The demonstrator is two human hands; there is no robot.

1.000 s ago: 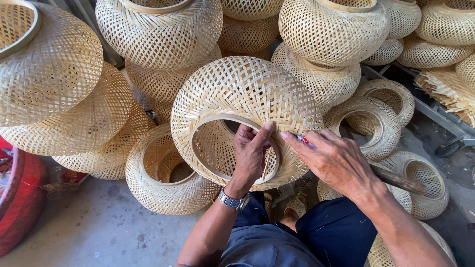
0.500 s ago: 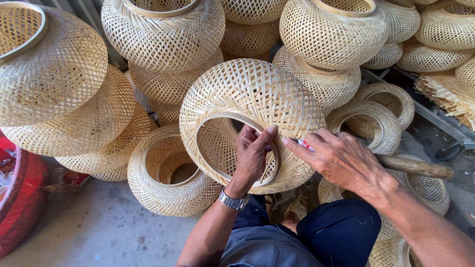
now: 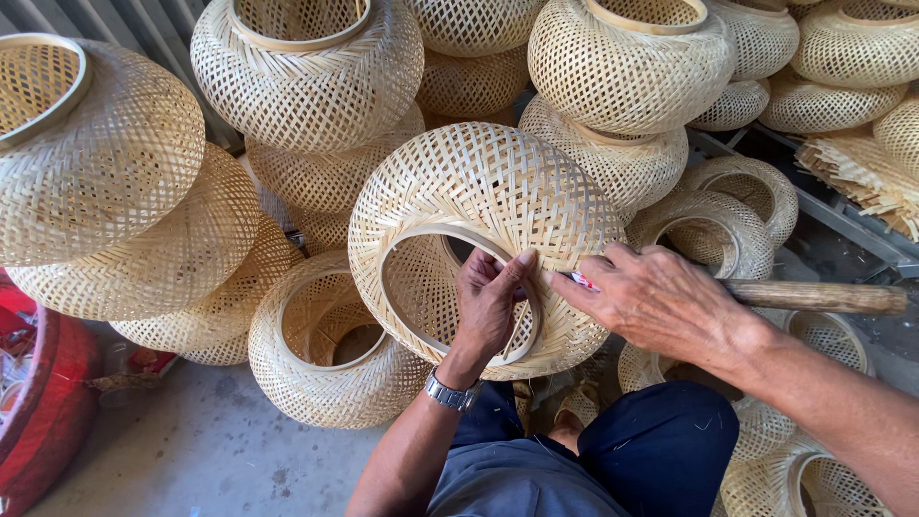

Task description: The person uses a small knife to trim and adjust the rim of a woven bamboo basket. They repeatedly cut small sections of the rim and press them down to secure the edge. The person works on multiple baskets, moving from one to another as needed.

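Head view: the left hand (image 3: 490,304) grips the rim band of a woven bamboo basket (image 3: 483,206), fingers curled into the round opening and the thumb pressed along the band's outer edge. The right hand (image 3: 661,299) is closed around a small red-and-white tool (image 3: 581,280), whose tip meets the rim just beside the left thumb. Both hands touch the basket at the same stretch of rim, on its right lower side; the left sits inside the opening, the right comes in from outside. The basket lies tilted on the person's lap, opening facing the camera, its domed body running up and away from the hands.

A wooden stick (image 3: 814,296) lies crosswise behind the right wrist. Further out, stacked baskets (image 3: 306,86) of the same weave crowd all around, a red tub (image 3: 43,402) stands at the left on the concrete floor (image 3: 211,450), and a bundle of bamboo strips (image 3: 857,177) rests at the right.
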